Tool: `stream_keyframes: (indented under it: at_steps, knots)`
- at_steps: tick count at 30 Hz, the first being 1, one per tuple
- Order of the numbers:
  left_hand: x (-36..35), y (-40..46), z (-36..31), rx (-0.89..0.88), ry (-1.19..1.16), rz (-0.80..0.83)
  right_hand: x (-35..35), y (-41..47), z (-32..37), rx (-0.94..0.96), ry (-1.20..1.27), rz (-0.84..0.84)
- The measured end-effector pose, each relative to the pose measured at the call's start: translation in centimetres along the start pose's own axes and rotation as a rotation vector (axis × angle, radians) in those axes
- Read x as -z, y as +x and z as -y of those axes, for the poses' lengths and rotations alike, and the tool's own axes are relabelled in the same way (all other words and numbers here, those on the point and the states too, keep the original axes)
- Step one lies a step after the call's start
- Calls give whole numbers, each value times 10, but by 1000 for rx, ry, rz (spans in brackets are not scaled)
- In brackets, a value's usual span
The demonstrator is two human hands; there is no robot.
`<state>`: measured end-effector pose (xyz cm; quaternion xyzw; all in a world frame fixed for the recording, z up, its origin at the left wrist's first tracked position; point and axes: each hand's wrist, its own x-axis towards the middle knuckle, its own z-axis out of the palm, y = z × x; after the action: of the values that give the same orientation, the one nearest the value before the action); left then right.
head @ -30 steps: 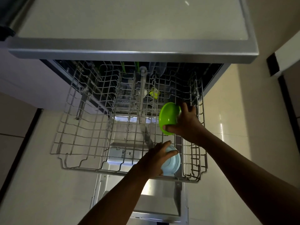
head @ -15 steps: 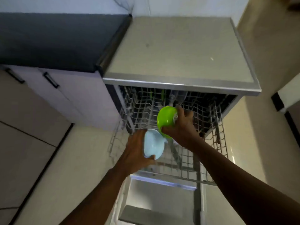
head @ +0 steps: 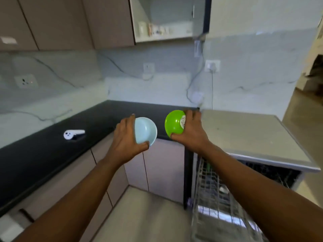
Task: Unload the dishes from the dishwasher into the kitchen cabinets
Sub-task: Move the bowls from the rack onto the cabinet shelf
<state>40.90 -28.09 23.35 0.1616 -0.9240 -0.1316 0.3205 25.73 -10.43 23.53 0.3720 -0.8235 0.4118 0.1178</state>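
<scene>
I had both hands raised over the near edge of the black desk (head: pixel 52 154). My left hand (head: pixel 125 142) gripped the pale blue bowl (head: pixel 146 131) by its rim, fingers behind it and thumb at its lower edge, the hollow turned to the right. My right hand (head: pixel 190 133) gripped the green bowl (head: pixel 173 123) the same way, a white sticker showing on its underside. The two bowls were near each other but apart. To the right and below, the dishwasher (head: pixel 262 137) stood open with its wire rack (head: pixel 215 198) pulled out near my right forearm. Far and above, one wall cabinet (head: pixel 167 18) stood open. A small white object (head: pixel 73 134) lay on the desk to the left.
</scene>
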Motion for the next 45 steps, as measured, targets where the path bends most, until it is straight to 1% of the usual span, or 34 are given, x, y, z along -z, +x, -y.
stream_keyframes:
  at_steps: [3, 7, 8, 13, 17, 20, 23, 28, 33, 37, 41, 45]
  knots:
    - [55, 23, 12, -34, 8, -113, 7, 37, 52, 69, -17, -47]
    - [100, 54, 41, -96, 22, -188, 3, 84, 99, 147, 51, -118]
    - [104, 59, 45, -90, 17, -186, 1, 90, 102, 155, 52, -120]
    - [123, 116, 85, -154, 0, -282, -35, 148, 121, 238, 110, -264]
    - [128, 173, 119, -180, -13, -308, -66, 200, 123, 231, 153, -356]
    - [128, 214, 137, -196, 13, -327, -76, 232, 120, 222, 134, -364]
    - [118, 265, 149, -192, -56, -338, -78, 271, 109, 213, 77, -383]
    - [88, 338, 163, -253, -188, -337, -73, 326, 90, 217, -24, -419]
    - [62, 411, 181, -361, -288, -313, -68, 385, 82, 195, -112, -465]
    - [50, 476, 196, -396, -388, -308, -68, 437, 79, 151, -131, -523]
    - [36, 536, 207, -456, -432, -254, -65, 484, 76, 142, -264, -545]
    - [20, 580, 215, -500, -494, -237, -60, 522, 72, 89, -336, -581]
